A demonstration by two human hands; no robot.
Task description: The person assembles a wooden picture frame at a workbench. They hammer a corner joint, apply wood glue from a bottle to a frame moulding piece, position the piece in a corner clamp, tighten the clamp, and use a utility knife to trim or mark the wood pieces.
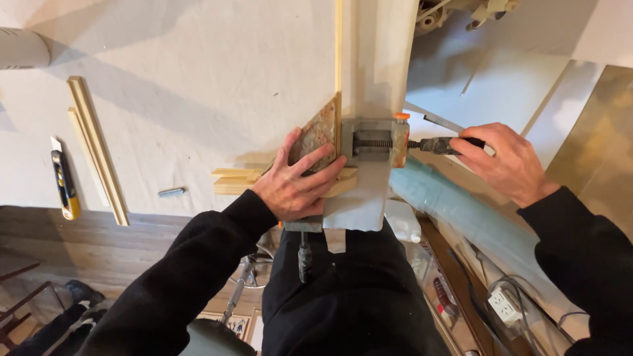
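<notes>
Nearest the body, just below the left hand, a second screw handle (304,257) of the clamp hangs down over the bench edge, untouched. The left hand (293,184) lies flat with fingers spread on a worn, speckled clamp block (316,135), pressing it and the pale wooden strips (234,181) under its palm against the white work surface (184,79); it presses rather than closes round anything, thumb along the block's left edge, fingertips reaching the vise body. Immediately right of those fingertips sits the grey corner clamp (372,140), its threaded screw exposed between the cheeks and an orange cap on the far cheek. Right again, the right hand (504,161) is closed narrowly round the black screw handle (445,145), fingers curled over it, thumb hidden beneath. To do this well, I judge that the flat hand should keep the strips seated hard in the corner and flush against the block while the screw hand turns slowly, stopping once the cheek bites without bowing the thin wood. Beyond the clamp, a thin upright strip (338,46) and a pale board (376,59) run away from the grip. Well left of the pressing hand lie a small grey bit (171,192), two loose moulding lengths (99,151) and a yellow utility knife (64,184). Below the screw hand, a bluish plastic-wrapped roll (455,204) slants away, with a white socket strip (504,304) lower down.
</notes>
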